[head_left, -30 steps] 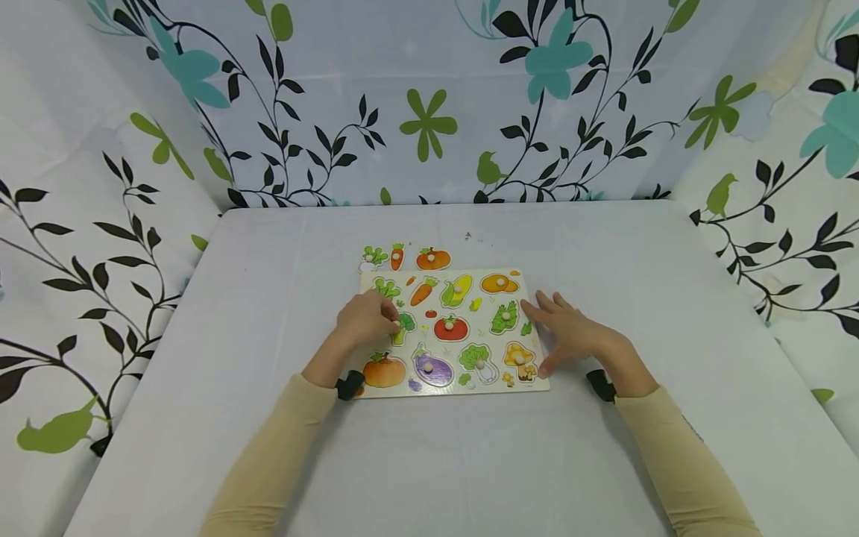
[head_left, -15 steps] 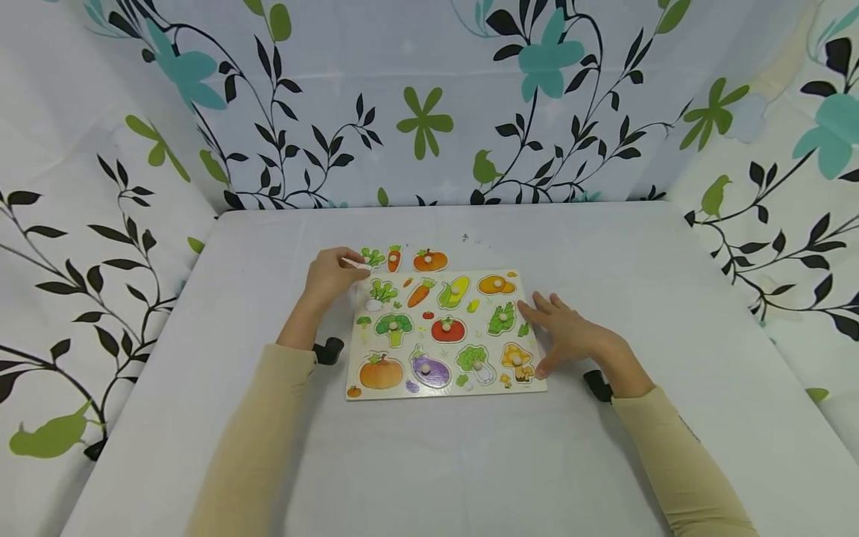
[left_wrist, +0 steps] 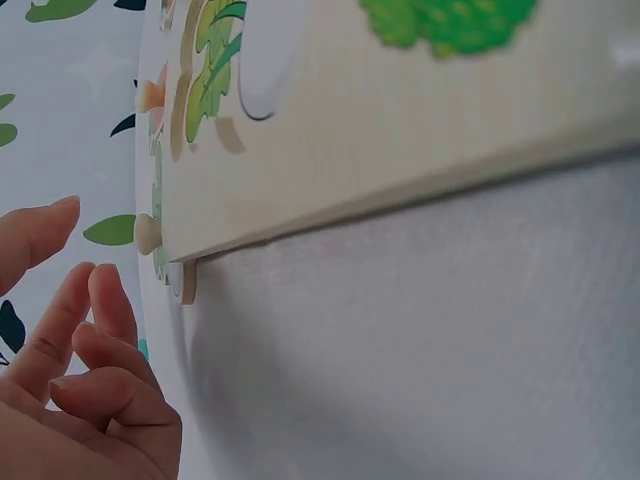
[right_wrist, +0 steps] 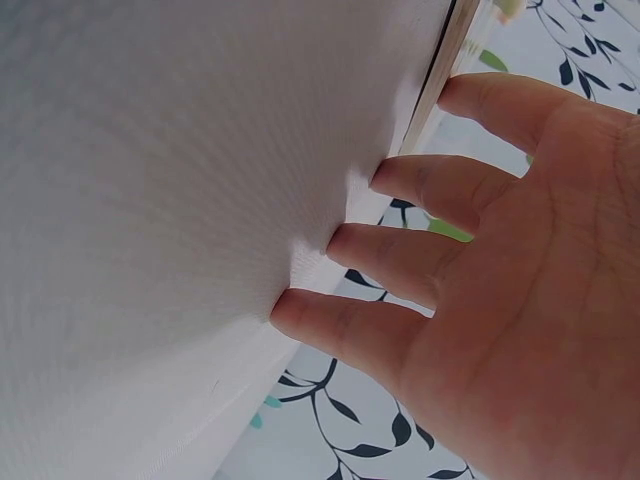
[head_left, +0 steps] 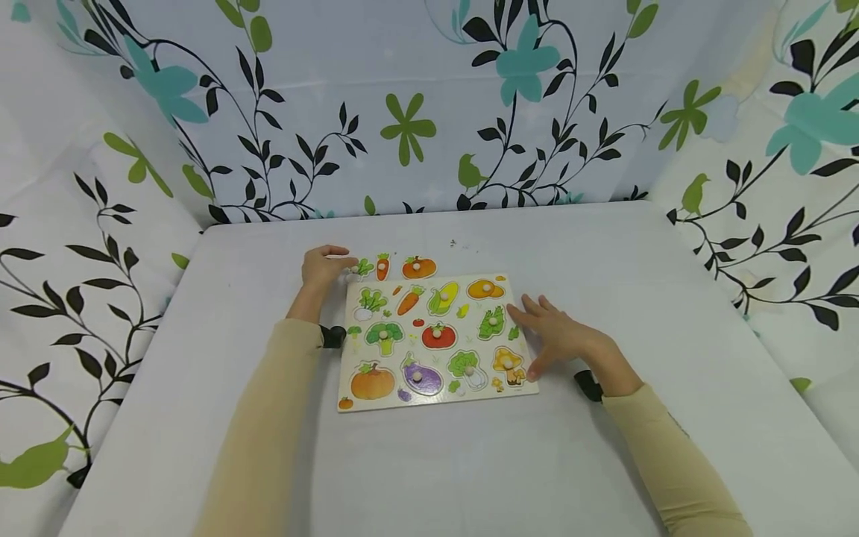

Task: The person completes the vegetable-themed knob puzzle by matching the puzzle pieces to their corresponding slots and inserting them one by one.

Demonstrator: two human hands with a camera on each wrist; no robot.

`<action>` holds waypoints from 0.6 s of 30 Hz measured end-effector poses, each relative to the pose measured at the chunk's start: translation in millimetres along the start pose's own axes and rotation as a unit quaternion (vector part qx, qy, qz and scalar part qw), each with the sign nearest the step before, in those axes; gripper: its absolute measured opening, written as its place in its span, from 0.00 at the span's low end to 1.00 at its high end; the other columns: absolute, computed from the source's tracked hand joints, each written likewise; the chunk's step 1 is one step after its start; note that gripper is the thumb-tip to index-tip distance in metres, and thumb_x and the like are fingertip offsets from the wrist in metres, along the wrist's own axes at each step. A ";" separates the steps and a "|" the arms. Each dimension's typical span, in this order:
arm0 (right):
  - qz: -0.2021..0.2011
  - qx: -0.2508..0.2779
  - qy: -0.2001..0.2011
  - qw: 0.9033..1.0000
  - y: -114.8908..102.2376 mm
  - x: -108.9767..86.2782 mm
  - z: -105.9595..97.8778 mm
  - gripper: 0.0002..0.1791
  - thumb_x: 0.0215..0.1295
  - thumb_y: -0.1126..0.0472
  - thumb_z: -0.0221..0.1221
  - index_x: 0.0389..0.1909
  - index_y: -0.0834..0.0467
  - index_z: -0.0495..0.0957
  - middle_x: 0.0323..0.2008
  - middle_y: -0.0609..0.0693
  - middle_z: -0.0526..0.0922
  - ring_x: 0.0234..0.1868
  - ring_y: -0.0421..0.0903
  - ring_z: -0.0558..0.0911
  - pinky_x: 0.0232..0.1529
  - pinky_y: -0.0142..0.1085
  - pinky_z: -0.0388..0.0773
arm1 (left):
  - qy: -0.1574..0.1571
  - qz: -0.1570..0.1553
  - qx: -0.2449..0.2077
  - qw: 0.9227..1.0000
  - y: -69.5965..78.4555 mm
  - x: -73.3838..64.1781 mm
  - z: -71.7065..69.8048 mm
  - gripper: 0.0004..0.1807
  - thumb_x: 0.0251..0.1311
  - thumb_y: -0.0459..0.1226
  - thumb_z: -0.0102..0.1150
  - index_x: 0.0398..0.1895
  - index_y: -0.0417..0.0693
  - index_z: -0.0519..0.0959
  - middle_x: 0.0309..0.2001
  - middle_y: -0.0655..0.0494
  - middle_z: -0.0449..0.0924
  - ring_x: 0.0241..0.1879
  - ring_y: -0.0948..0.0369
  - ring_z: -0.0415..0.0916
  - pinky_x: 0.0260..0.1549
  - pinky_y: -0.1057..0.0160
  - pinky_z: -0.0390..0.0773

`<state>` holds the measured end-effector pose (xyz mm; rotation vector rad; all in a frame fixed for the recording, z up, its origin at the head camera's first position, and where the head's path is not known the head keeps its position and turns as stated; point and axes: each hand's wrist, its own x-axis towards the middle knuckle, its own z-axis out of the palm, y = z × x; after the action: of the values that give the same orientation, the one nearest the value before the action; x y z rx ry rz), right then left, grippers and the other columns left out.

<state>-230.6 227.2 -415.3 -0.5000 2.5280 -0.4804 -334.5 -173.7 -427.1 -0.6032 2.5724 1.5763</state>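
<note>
A wooden knob puzzle board (head_left: 423,344) with vegetable pictures lies flat on the table. Behind its back-left corner is a loose turnip piece (head_left: 365,266), whose pale knob (left_wrist: 148,234) sticks up in the left wrist view. My left hand (head_left: 322,268) is right beside that piece, thumb and fingertips spread apart around nothing, its last fingers somewhat bent. At the board's right edge, my right hand (head_left: 560,335) spreads its fingers; one fingertip meets the wooden edge and the others rest on the cloth, as the right wrist view shows.
A carrot piece (head_left: 382,267) and a pumpkin piece (head_left: 419,267) lie behind the board, beside the turnip piece. White cloth covers the table (head_left: 429,470). Printed curtains (head_left: 322,89) hang round its back and sides.
My left hand has moved from the broccoli on the board, back and left to the loose turnip piece. The right hand stays at the board's edge. The head view has shifted slightly.
</note>
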 end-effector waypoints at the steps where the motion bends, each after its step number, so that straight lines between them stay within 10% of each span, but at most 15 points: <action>1: 0.000 -0.002 0.000 1.000 -0.5 0.3 0.1 0.67 0.35 0.51 0.80 0.77 0.55 0.50 0.77 0.65 0.40 0.76 0.68 0.35 0.70 0.69 0.41 | -0.003 -0.004 -0.003 1.000 -1.5 0.7 0.4 0.21 0.60 0.40 0.64 0.56 0.43 0.78 0.66 0.44 0.69 0.55 0.51 0.67 0.59 0.51 0.69; 10: 0.000 -0.012 -0.003 1.000 0.0 1.1 -0.6 0.68 0.35 0.51 0.80 0.77 0.55 0.50 0.77 0.65 0.40 0.76 0.69 0.35 0.70 0.69 0.41 | -0.022 -0.024 0.035 0.999 -5.7 3.4 3.7 0.16 0.57 0.36 0.66 0.49 0.40 0.81 0.59 0.44 0.76 0.48 0.55 0.69 0.50 0.56 0.73; 18: -0.001 -0.015 0.000 1.000 0.1 2.7 0.0 0.68 0.34 0.51 0.80 0.77 0.56 0.50 0.77 0.65 0.40 0.76 0.69 0.36 0.69 0.69 0.41 | 0.003 0.021 0.150 0.989 -2.2 1.3 9.2 0.12 0.60 0.37 0.63 0.44 0.39 0.83 0.49 0.42 0.82 0.44 0.51 0.76 0.41 0.58 0.76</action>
<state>-232.8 226.0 -416.4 -0.5135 2.5391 -0.4426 -336.2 -166.9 -433.6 -0.5256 2.7647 1.1622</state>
